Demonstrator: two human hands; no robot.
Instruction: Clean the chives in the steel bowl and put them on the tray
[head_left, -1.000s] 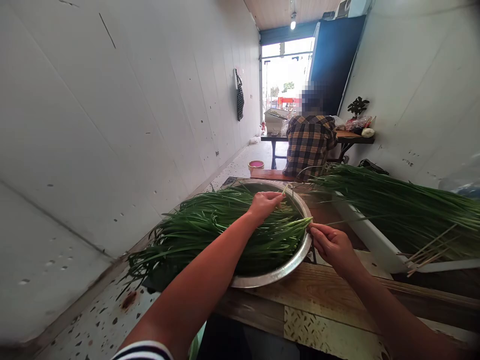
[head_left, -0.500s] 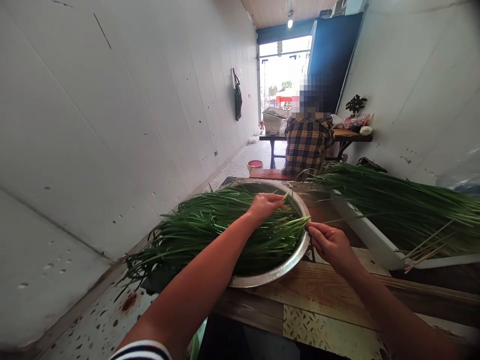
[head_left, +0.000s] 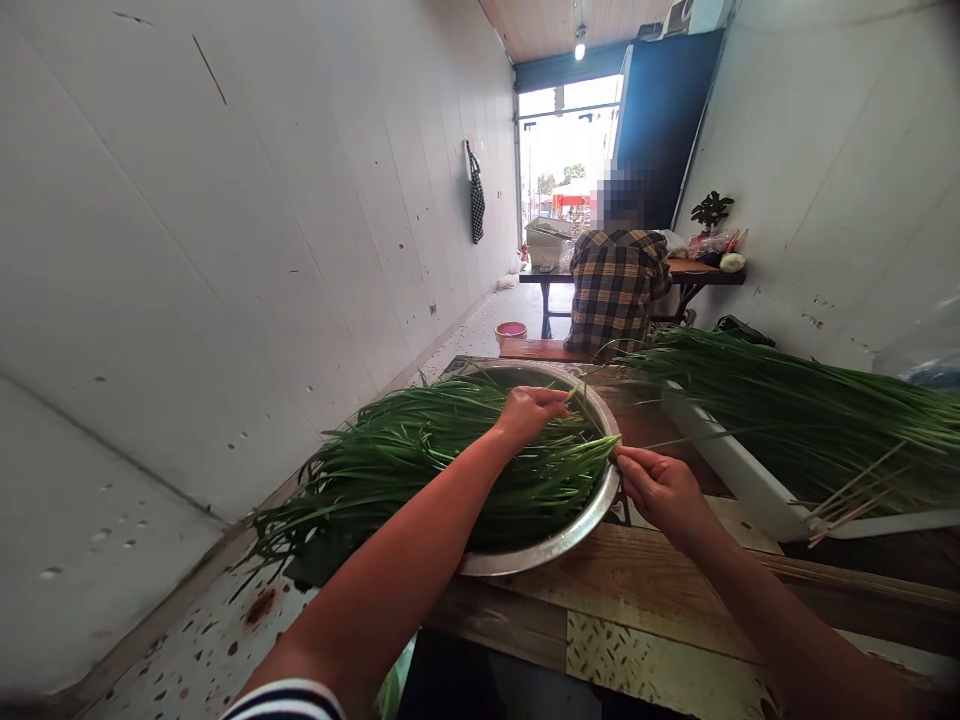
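Observation:
A wide metal basin (head_left: pixel 559 545) on the wooden table holds a long heap of green chives (head_left: pixel 420 450) that spills over its left rim. My left hand (head_left: pixel 529 410) reaches across the heap, fingers pinched on the pale ends of a few chive stalks near the far rim. My right hand (head_left: pixel 656 485) sits just past the basin's right rim, its fingers closed on the tips of a small bunch of chives that lies across the basin.
A white tray (head_left: pixel 742 480) piled with more chives (head_left: pixel 795 405) and thin bamboo skewers stands at the right. A person in a plaid shirt (head_left: pixel 616 285) sits ahead, back turned, at another table. A white wall runs close on the left; a pink bucket (head_left: pixel 511 330) stands on the floor.
Nothing has visibly moved apart from a slight camera shift; both hands keep their grip on the chives.

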